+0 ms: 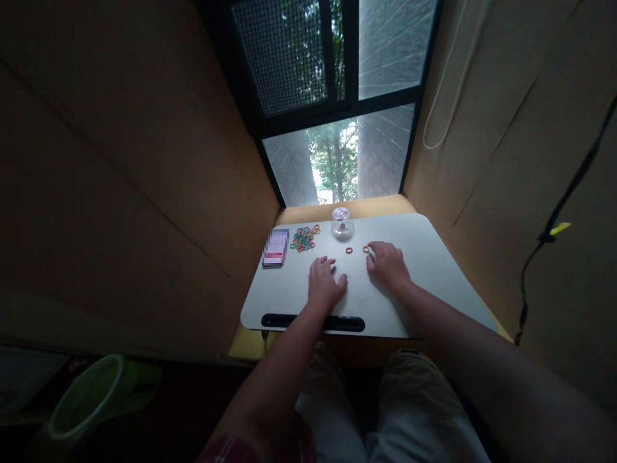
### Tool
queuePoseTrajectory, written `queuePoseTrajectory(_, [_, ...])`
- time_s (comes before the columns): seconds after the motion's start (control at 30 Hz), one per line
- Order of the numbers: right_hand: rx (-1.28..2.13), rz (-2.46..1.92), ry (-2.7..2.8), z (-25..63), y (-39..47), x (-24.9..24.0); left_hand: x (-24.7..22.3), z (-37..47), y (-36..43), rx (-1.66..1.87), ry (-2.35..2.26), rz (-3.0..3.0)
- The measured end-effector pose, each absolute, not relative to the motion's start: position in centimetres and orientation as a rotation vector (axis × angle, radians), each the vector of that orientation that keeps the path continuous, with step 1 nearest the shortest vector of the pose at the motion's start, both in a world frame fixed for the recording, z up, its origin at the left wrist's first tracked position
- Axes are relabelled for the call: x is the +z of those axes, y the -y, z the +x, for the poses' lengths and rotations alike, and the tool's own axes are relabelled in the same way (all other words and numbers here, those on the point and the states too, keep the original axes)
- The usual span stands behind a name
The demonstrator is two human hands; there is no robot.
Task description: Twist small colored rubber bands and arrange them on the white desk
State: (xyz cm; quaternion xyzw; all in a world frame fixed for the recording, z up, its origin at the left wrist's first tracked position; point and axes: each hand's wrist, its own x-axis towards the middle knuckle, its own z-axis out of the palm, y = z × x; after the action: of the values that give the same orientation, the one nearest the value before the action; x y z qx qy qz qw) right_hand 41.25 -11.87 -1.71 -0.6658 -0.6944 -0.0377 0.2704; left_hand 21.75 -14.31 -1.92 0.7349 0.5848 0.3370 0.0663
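My left hand (325, 283) rests over the white lap-desk top, fingers apart and thumb stretched out to the right, holding nothing. Farther right, my right hand (387, 262) has its index finger and thumb at the right edge of a small yellow elastic band (366, 249), which looks pinched there. A small red elastic band (349, 251) lies a little to its left, apart from both hands. Beyond my left hand is a loose pile of multicoloured elastic bands (303, 238). Behind the red band stands a clear round container (342, 230), its lid raised, with something small and reddish in it.
A phone (276, 248) with a lit, blurred screen lies at the left edge of the white table top (434, 276). Along the near edge runs a black ledge (347, 323). A window rises behind, walls stand close on both sides, and a green basket (87, 395) sits low at left.
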Motion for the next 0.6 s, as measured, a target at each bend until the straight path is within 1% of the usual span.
queuePoseTrajectory(0.1, [-0.088, -1.798, 1.859, 41.3, 11.8, -1.7, -1.8, 21.1, 12.3, 0.871, -1.935, 2.176])
queuePoseTrajectory(0.3, [-0.058, -1.823, 1.847, 41.3, 11.6, -1.7, -1.1, 20.1, 9.1, 0.713, -2.033, 2.197])
queuePoseTrajectory(0.6, [-0.041, -1.841, 1.827, 41.3, 11.3, -1.7, -1.0, 20.2, 8.8, 0.744, -2.079, 2.176])
